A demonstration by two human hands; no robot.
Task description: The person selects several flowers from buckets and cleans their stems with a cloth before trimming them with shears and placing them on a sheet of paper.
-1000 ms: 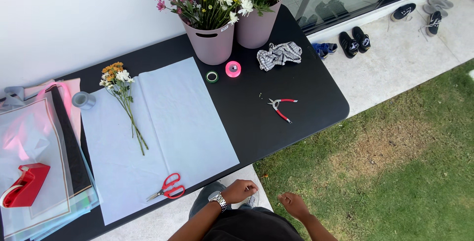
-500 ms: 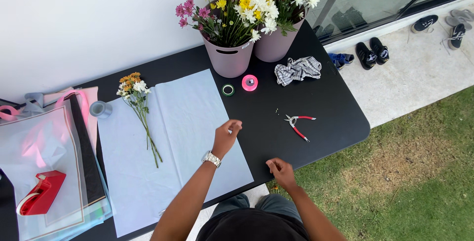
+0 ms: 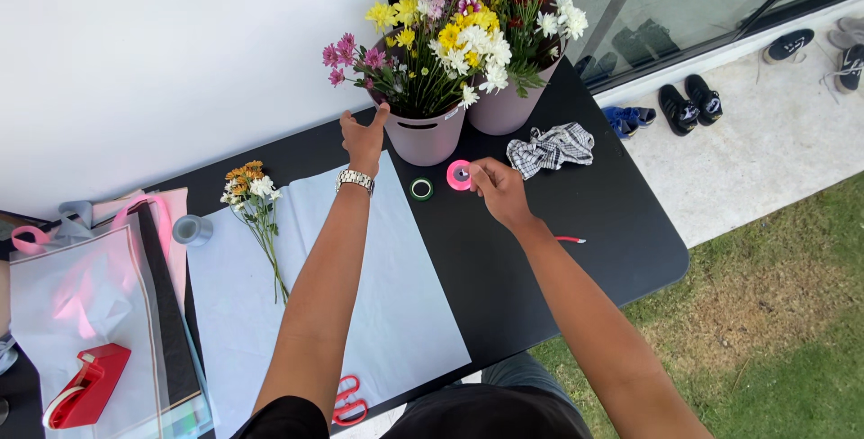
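My left hand (image 3: pixel 363 138) is stretched out over the black table (image 3: pixel 621 223), fingers apart, just left of the nearer pink flower pot (image 3: pixel 427 140) and below its mixed flowers (image 3: pixel 423 39); it holds nothing. My right hand (image 3: pixel 497 189) hovers by the pink tape roll (image 3: pixel 459 174), fingertips at its edge; whether it touches is unclear. A green tape roll (image 3: pixel 421 189) lies beside it. A small bunch of cut flowers (image 3: pixel 256 201) lies on the pale blue paper sheet (image 3: pixel 396 313).
A second pink pot (image 3: pixel 504 106) of flowers stands behind the first. A checked cloth (image 3: pixel 551 147), red-handled pliers (image 3: pixel 569 240), red scissors (image 3: pixel 346 400), a grey tape roll (image 3: pixel 191 229), a red tape dispenser (image 3: pixel 85 385) and wrapping sheets (image 3: pixel 81 313) lie on the table. Shoes (image 3: pixel 688 97) sit on the paving.
Both arms have reached forward from the table's near edge: the left hand went up to the nearer pot, the right hand to the pink tape roll. The camera has leaned closer.
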